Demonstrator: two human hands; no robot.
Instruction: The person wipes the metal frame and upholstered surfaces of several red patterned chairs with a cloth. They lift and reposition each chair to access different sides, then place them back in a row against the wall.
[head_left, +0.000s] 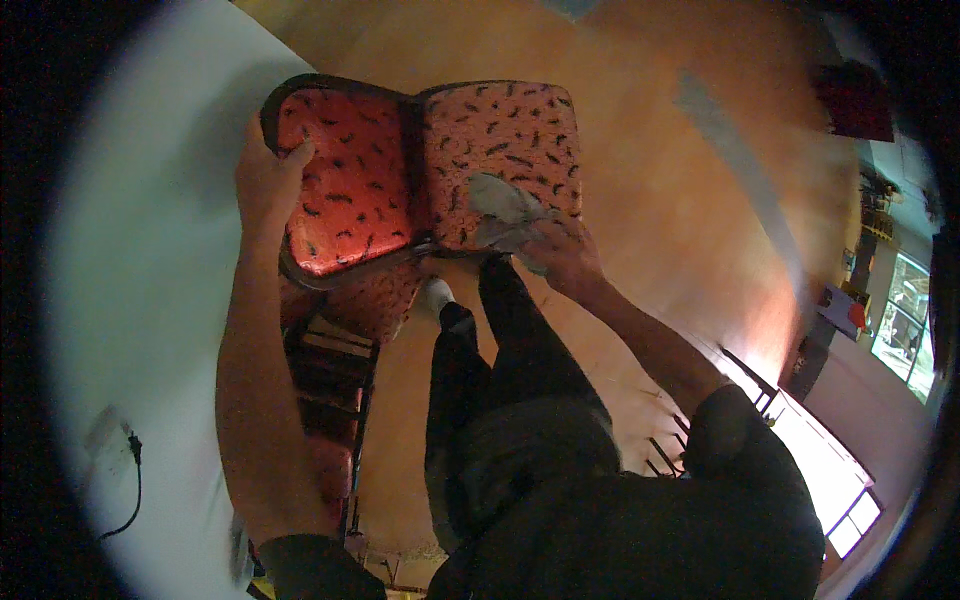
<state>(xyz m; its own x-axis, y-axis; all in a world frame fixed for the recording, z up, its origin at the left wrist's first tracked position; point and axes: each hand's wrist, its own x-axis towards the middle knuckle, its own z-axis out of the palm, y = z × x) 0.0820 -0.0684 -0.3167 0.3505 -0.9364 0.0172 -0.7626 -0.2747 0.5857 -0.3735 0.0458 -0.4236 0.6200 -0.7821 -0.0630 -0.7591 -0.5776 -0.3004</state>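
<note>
A chair with red padded upholstery, patterned with small dark marks, stands before me. My left hand (274, 180) grips the outer edge of its backrest (352, 180), with the thumb on the padded face. On the right lies the chair's seat (502, 135). My right hand (559, 244) holds a crumpled pale cloth (506, 206) against the seat, near its front right part. Some of my right fingers are hidden by the cloth or blurred.
A pale wall (150, 262) runs along the left, with a black plug and cord (136, 450) on it. More chairs with red padding (375, 296) stand beside my left forearm. Dark thin legs of furniture (664, 454) show at the lower right, beyond the orange-brown floor (637, 187).
</note>
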